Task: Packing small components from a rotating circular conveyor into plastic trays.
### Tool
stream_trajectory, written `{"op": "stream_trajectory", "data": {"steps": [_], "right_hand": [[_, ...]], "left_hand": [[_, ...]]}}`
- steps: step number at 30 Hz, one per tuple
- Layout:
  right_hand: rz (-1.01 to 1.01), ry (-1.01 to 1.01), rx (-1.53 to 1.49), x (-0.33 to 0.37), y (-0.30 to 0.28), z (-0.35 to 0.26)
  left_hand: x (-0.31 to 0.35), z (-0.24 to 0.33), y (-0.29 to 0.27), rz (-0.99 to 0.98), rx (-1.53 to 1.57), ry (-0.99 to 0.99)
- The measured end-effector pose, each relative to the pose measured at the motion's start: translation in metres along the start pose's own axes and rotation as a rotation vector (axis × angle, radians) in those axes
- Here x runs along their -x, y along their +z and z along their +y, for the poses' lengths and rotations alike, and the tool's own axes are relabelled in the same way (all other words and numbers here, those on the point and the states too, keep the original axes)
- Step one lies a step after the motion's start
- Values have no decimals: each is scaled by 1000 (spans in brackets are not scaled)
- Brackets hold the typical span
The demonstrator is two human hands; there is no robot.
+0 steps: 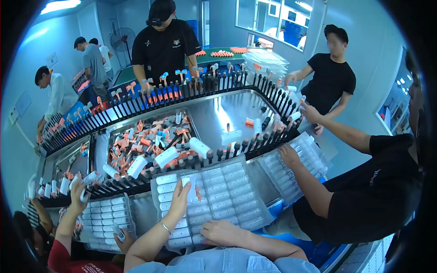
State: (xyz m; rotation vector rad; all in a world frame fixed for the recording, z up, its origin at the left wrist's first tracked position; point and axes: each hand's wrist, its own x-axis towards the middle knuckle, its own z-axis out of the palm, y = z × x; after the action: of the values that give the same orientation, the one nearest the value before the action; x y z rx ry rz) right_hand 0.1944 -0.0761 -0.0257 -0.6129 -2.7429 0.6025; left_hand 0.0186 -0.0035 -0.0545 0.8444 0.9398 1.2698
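My left hand (179, 200), with a bracelet on its wrist, is closed round a white rounded plastic casing (185, 182) above the clear blister tray (261, 210). Several long white casings (166, 188) fill that tray's left column; the other columns look more see-through, and I cannot tell what lies in them. Beside the left fingers shows a pale patch with an orange shape (198, 193). My right hand (223, 233) lies over the tray's near edge with its fingers loosely spread, touching the bottom row and gripping nothing I can see.
A looped conveyor with black upright pegs (157, 96) surrounds metal trays; one bin (150, 141) is heaped with orange and grey parts. White casings (167, 157) sit on near pegs. Co-workers flank me: a black-shirted person (364, 191) right, a red-sleeved one (68, 255) left, each by another blister tray.
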Motion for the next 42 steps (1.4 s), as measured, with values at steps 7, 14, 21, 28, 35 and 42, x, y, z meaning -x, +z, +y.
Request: {"op": "stream_trajectory", "data": {"steps": [7, 14, 21, 28, 35, 42], "right_hand": [[80, -55, -1, 3, 5, 2], [3, -58, -13, -1, 4, 4], [105, 17, -375, 6, -4, 18], [258, 331, -1172, 19, 13, 48], [125, 375, -931, 13, -3, 40], [207, 411, -820, 10, -1, 30]], "left_hand": [[-1, 1, 4, 3, -78, 15], [-5, 1, 4, -38, -187, 35], [-7, 0, -3, -143, -400, -9], [-11, 48, 28, -340, -989, 583], [-91, 103, 42, -384, -1515, 984], [-115, 102, 28, -461, -1675, 654]]}}
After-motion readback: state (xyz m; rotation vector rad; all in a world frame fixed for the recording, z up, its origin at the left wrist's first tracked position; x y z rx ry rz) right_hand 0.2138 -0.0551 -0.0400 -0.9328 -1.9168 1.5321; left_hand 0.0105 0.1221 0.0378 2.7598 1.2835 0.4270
